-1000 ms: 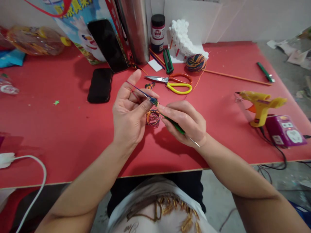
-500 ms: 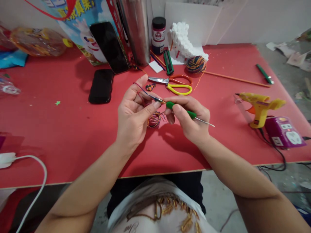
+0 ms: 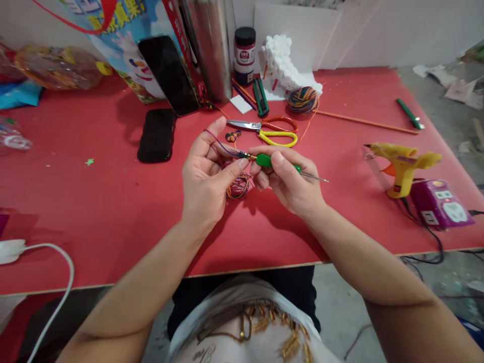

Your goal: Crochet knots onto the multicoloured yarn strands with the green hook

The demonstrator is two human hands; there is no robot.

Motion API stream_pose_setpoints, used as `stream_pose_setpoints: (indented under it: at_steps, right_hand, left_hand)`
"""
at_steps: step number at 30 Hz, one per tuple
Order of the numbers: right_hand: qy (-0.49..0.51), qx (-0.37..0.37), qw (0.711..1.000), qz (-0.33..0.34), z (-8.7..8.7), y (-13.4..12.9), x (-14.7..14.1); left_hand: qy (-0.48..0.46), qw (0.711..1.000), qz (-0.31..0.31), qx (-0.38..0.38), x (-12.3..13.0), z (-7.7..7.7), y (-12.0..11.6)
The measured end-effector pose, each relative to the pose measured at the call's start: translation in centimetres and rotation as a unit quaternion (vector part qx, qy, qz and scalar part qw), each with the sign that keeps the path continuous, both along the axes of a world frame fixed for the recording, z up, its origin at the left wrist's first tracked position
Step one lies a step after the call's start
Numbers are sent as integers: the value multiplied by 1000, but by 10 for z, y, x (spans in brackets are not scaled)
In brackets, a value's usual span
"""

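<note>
Between thumb and fingers, my right hand (image 3: 293,179) grips a crochet hook (image 3: 263,160) by its green handle. A thin metal shaft sticks out of the handle to the right; the other end points at my left hand (image 3: 207,176). My left thumb and a finger pinch a small dark and orange piece of yarn work (image 3: 244,155) at the hook's left end. A dark strand of yarn (image 3: 217,138) runs from it up over my raised left index finger. Below the hands lies a loose tangle of multicoloured yarn (image 3: 239,186), partly covered by my left hand.
Scissors (image 3: 278,138) with orange and yellow handles lie just behind the hands, beside a small knotted yarn piece (image 3: 232,136). Further back are a yarn ball (image 3: 303,100), a green cutter (image 3: 260,98) and a steel flask (image 3: 212,50). A yellow glue gun (image 3: 403,164) stands right; phones (image 3: 157,135) sit left.
The crochet hook's handle has tipped closer to level, and my right hand has shifted slightly left with it. My left hand keeps its pinch. The whole view has slid a little.
</note>
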State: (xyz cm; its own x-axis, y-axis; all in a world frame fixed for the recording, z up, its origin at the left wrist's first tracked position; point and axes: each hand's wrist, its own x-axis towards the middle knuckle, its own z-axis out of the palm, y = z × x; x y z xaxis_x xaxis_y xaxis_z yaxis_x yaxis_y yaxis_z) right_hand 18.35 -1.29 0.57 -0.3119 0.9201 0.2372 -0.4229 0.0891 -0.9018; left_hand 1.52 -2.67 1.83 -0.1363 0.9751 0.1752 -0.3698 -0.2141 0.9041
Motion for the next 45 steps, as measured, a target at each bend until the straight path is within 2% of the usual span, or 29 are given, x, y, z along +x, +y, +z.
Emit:
stream_pose_setpoints:
  at_steps: [7,15,20,27,32,37,45]
  right_hand:
    - [62,-36,997,6,0,6,-3]
    - [84,-56,995,17,3,4,-4]
    - [65,-66,996,13,6,2,-2]
    - [85,-62,994,26,6,2,-2]
    - [99,-94,990,32,8,2,-4]
    - [113,-123,985,53,9,6,-3]
    - [92,-99,990,45,3,7,-4]
  left_hand:
    - [4,1000,-4,27,-2,-10,4]
    - [-2,999,-32,7,-5,-11,3]
    - [10,999,-40,8,-7,-12,3]
    - [16,999,-41,-5,-6,-8,0]
    - [-11,998,-49,-23,-4,-3,-2]
    - [-30,999,-44,10,-5,-7,1]
    - [-10,998,-54,17,-9,-15,5]
